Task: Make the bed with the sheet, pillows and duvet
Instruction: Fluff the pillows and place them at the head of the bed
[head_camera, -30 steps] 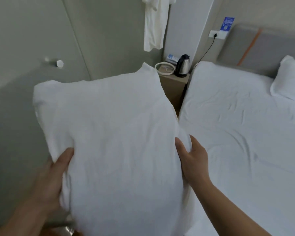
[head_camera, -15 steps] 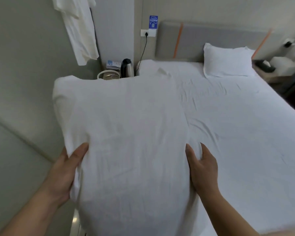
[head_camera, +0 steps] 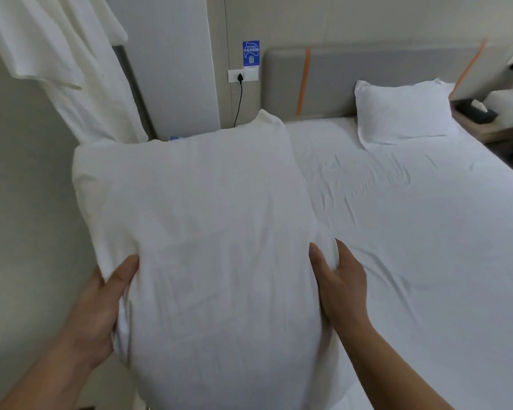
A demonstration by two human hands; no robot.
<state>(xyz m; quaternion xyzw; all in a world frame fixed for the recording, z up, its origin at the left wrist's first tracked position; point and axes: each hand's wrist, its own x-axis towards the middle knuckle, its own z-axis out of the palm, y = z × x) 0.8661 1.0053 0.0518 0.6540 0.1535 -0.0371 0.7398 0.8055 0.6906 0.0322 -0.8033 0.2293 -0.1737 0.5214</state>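
Pale, plain walls (head_camera: 27,202) fill the left of the frame and run across the top. A white garment (head_camera: 60,63) hangs in the upper left, beside a light grey vertical panel (head_camera: 169,60). Just right of that panel, a blue sticker (head_camera: 251,53) sits above a white wall socket (head_camera: 243,75), from which a black cord (head_camera: 240,99) drops down. A padded grey headboard (head_camera: 367,72) spans the upper middle, crossed by two orange straps (head_camera: 304,78). At the far right edge stands a wooden nightstand (head_camera: 498,128) carrying a dark tissue box (head_camera: 476,110). The light is soft, dim and even.
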